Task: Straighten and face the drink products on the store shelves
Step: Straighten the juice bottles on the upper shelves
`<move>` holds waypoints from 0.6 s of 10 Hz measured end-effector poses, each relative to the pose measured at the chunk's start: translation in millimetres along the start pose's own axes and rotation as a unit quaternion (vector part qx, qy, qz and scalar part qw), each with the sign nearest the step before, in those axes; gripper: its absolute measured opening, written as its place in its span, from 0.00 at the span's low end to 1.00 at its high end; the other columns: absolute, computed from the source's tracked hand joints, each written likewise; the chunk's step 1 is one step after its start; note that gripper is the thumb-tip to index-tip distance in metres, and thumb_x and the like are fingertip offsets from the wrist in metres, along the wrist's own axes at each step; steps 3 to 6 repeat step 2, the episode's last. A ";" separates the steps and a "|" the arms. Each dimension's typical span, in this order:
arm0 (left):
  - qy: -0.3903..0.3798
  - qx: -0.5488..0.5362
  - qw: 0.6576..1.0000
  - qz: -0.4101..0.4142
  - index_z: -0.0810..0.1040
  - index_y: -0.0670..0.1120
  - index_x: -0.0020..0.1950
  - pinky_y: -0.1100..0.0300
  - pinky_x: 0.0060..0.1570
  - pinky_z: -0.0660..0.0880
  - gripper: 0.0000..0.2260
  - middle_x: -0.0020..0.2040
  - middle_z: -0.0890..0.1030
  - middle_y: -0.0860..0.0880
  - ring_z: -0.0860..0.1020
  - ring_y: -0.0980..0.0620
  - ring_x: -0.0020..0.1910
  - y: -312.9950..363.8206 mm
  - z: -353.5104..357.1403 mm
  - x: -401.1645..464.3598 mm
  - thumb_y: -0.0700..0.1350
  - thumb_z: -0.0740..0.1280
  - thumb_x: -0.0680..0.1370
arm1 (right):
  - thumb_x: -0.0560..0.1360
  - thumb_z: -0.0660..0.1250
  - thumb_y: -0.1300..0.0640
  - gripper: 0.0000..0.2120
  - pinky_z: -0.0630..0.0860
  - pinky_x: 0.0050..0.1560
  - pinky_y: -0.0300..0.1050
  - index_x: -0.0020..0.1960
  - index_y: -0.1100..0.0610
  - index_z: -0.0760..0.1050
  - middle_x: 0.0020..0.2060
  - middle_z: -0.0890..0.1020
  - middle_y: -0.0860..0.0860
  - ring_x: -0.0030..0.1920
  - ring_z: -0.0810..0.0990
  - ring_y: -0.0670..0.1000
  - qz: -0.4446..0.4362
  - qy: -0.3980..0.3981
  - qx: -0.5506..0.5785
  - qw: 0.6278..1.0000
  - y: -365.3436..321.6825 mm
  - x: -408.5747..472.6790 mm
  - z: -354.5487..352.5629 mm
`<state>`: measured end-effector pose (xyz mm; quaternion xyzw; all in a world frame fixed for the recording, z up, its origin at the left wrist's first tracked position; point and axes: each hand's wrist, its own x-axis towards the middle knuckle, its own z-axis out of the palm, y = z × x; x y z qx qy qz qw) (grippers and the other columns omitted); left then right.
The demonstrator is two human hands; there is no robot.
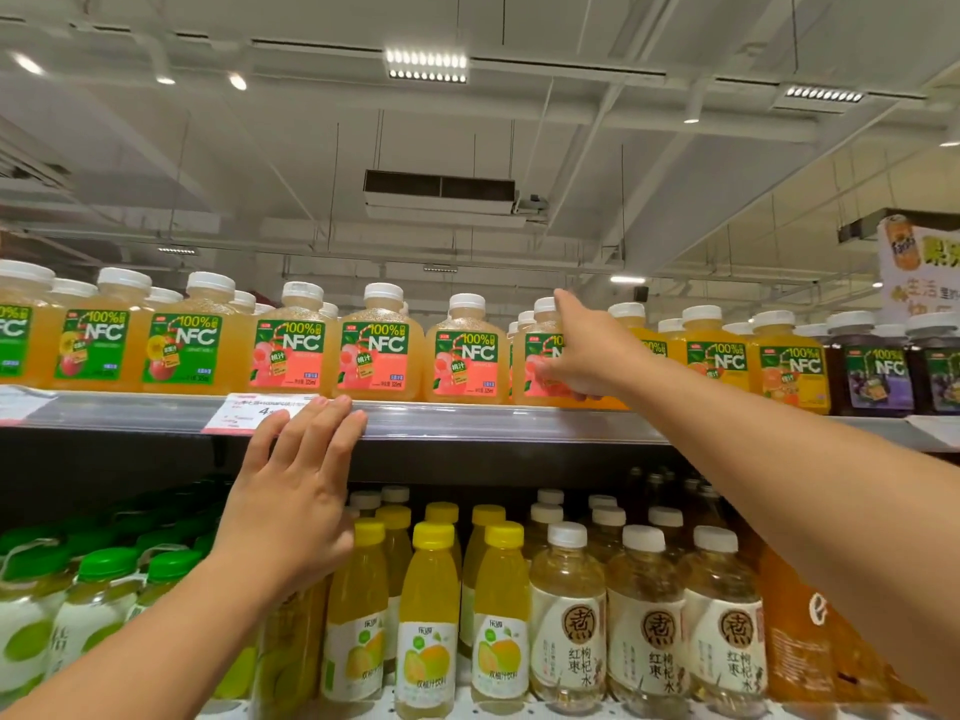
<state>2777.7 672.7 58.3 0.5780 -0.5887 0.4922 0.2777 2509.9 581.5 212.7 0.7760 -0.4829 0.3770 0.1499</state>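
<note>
Right grip [582,350] clasps peach bottle [540,366]; left grip [296,491] spread flat on shelf edge [467,420]

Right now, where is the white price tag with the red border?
The price tag is clipped to the top shelf's front rail, left of centre, just above the left hand fingertips.

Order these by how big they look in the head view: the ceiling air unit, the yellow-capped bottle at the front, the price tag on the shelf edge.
1. ceiling air unit, widest in the picture, though it is far away.
2. yellow-capped bottle.
3. price tag, smallest; the left hand covers part of it, so this is not certain.
</note>
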 end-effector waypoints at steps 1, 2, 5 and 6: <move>0.002 0.007 1.000 -0.005 0.65 0.42 0.70 0.42 0.69 0.56 0.47 0.68 0.71 0.39 0.65 0.39 0.69 0.2 0.5 -1.0 0.47 0.77 0.53 | 0.75 0.70 0.47 0.45 0.78 0.52 0.52 0.79 0.55 0.44 0.63 0.76 0.58 0.57 0.79 0.57 -0.013 0.007 0.018 1.000 -1.5 -3.3 4.2; -0.007 0.010 1.000 -0.004 0.65 0.42 0.70 0.43 0.69 0.55 0.48 0.69 0.69 0.39 0.64 0.39 0.69 -1.7 -1.6 0.7 0.46 0.77 0.52 | 0.76 0.68 0.49 0.33 0.74 0.59 0.55 0.74 0.57 0.58 0.64 0.73 0.55 0.62 0.74 0.57 -0.063 0.090 0.076 0.991 3.5 -30.9 13.1; -0.007 0.010 1.000 -0.004 0.65 0.42 0.70 0.43 0.69 0.55 0.48 0.69 0.69 0.39 0.64 0.39 0.69 -1.7 -1.6 0.7 0.46 0.77 0.52 | 0.76 0.68 0.49 0.33 0.74 0.59 0.55 0.74 0.57 0.58 0.64 0.73 0.55 0.62 0.74 0.57 -0.063 0.090 0.076 0.991 3.5 -30.9 13.1; -0.007 0.010 1.000 -0.004 0.65 0.42 0.70 0.43 0.69 0.55 0.48 0.69 0.69 0.39 0.64 0.39 0.69 -1.7 -1.6 0.7 0.46 0.77 0.52 | 0.76 0.68 0.49 0.33 0.74 0.59 0.55 0.74 0.57 0.58 0.64 0.73 0.55 0.62 0.74 0.57 -0.063 0.090 0.076 0.991 3.5 -30.9 13.1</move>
